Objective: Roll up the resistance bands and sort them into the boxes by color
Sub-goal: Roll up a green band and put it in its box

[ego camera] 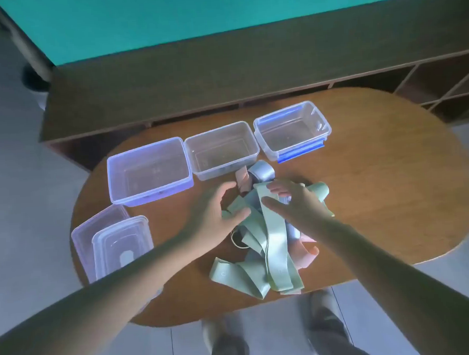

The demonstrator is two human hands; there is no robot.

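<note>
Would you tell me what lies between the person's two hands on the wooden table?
In the head view, tangled green, grey and pink resistance bands lie between the left hand and right hand; both hands touch the pile.
</note>
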